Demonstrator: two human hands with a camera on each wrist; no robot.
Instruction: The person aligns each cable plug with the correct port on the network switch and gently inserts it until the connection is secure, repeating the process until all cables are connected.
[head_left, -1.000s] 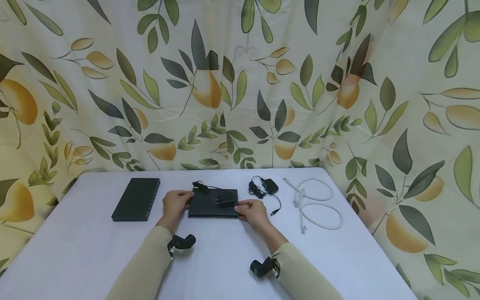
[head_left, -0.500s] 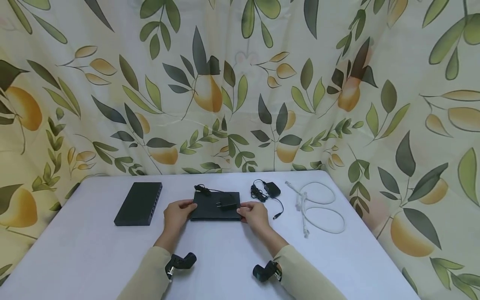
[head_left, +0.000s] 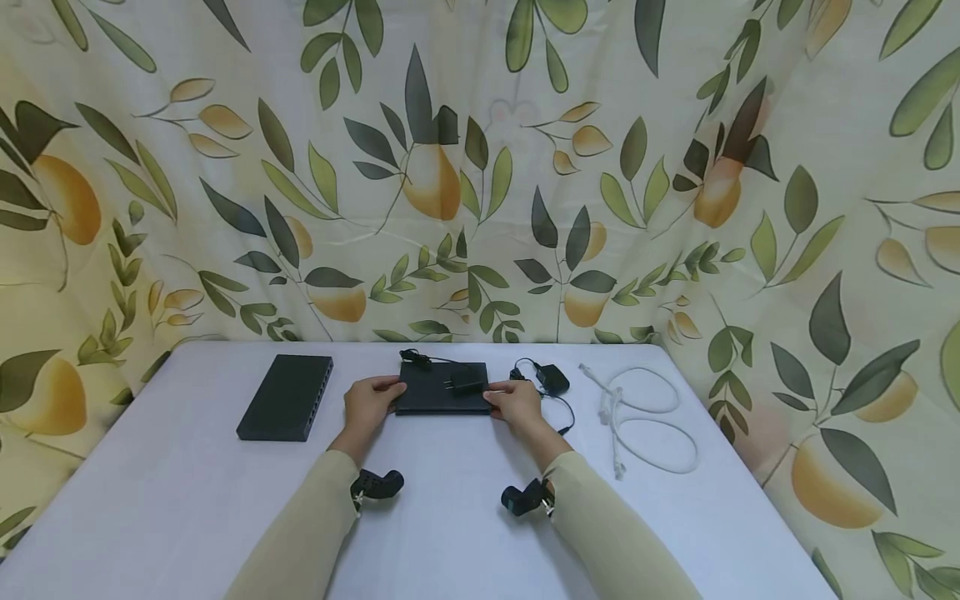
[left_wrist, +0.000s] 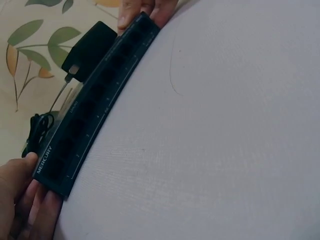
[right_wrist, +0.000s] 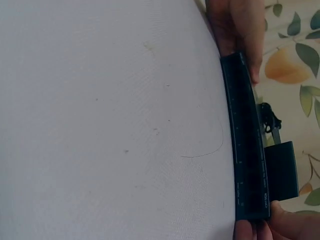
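A flat black network switch (head_left: 435,400) sits at the middle of the table in the head view, its row of numbered ports facing me. Its front in the left wrist view bears the word MERCURY (left_wrist: 45,160). My left hand (head_left: 371,407) grips its left end between thumb on top and fingers underneath. The opposite end is held the same way by my right hand (head_left: 519,406). On top of the switch lies a black power adapter (head_left: 468,380), with its bundled cable (head_left: 415,357) at the back left corner.
Left of the hands lies a second black switch-like box (head_left: 287,397). Another black power adapter (head_left: 552,380) with a cable is just beyond my right hand. A white network cable (head_left: 648,417) lies coiled farther right. A patterned curtain (head_left: 480,208) hangs behind the table.
Both hands have moved the switch forward, away from me, with the adapter still on top. My right hand now covers part of the other adapter's cable. The head view has shifted slightly.
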